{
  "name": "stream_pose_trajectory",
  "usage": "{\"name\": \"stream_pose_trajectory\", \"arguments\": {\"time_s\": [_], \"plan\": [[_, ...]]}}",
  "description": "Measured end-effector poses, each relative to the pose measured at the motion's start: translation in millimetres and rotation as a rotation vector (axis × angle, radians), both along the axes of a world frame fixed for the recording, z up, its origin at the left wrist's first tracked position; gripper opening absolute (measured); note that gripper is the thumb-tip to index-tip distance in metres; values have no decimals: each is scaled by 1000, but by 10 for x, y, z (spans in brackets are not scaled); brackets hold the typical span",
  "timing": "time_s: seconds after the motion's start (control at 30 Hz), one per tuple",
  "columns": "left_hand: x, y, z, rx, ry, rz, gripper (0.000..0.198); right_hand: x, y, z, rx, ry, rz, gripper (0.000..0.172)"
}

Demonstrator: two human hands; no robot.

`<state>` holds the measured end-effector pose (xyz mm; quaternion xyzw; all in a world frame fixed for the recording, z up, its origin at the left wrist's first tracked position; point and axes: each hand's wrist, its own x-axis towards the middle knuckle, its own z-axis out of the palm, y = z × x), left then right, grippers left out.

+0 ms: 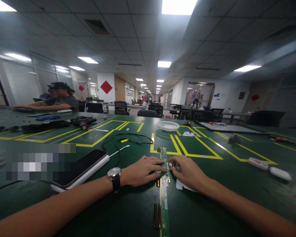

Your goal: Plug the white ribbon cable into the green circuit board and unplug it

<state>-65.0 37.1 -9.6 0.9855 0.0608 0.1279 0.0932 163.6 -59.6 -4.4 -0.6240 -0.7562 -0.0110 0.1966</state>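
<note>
A long narrow green circuit board strip (163, 154) lies on the green table (212, 184), running away from me. My left hand (143, 171), with a wristwatch on its wrist, rests on the table with its fingers pressed against the strip's left edge. My right hand (187, 171) has its fingers curled in a pinch on a small white piece (171, 166) at the strip's right edge. A white scrap of paper (181, 186) lies under the right hand.
A phone on a white power bank (81, 169) with a cable lies to the left. A white basket (167, 125), tools (84, 121), and white devices (268, 167) lie around. Yellow tape lines mark the table. A person sits at the far left (56, 100); chairs stand behind.
</note>
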Motion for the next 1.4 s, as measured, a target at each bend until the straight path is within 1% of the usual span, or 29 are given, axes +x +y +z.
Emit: {"name": "stream_pose_trajectory", "arguments": {"time_s": [0.13, 0.27, 0.4, 0.57, 0.67, 0.73, 0.8, 0.9, 0.97, 1.03, 1.1, 1.17, 1.27, 1.33, 1.4], "plan": [[-1, -1, 19, -31, -9, -27, 39, 53, 15, 11, -10, 52, 99, 27], [-6, -4, 40, -73, -3, -43, 39, 111, 34, 27, -9, 76, 184, 23], [-5, 11, 26, -110, -15, -43, 38, 129, 58, 25, -8, 62, 201, 19], [4, 15, 10, -107, -6, -34, 39, 138, 68, 61, -5, 47, 210, 18], [8, 12, 12, -122, -9, -28, 38, 171, 62, 92, -15, 60, 283, 19], [5, 14, 17, -145, -63, -8, 37, 189, 59, 95, 12, 87, 357, 23], [-2, 20, 21, -178, -159, 39, 33, 188, 56, 88, 35, 88, 424, 28], [-12, 41, 18, -238, -291, 132, 28, 161, 50, 77, -32, 33, 488, 39], [-11, 63, 4, -277, -362, 174, 27, 154, 54, 81, -78, -5, 493, 43], [-3, 87, -14, -308, -419, 196, 25, 185, 76, 91, -79, -36, 450, 43], [6, 106, -25, -329, -447, 209, 25, 270, 117, 98, -57, -86, 348, 39], [10, 115, -26, -341, -455, 217, 25, 407, 166, 98, -51, -169, 194, 35], [9, 110, -15, -354, -453, 214, 26, 676, 229, 79, -55, -346, -78, 30], [5, 104, -10, -360, -448, 212, 26, 850, 250, 57, -70, -448, -262, 33], [1, 101, -10, -363, -444, 208, 25, 980, 254, 35, -101, -514, -410, 37]]}}
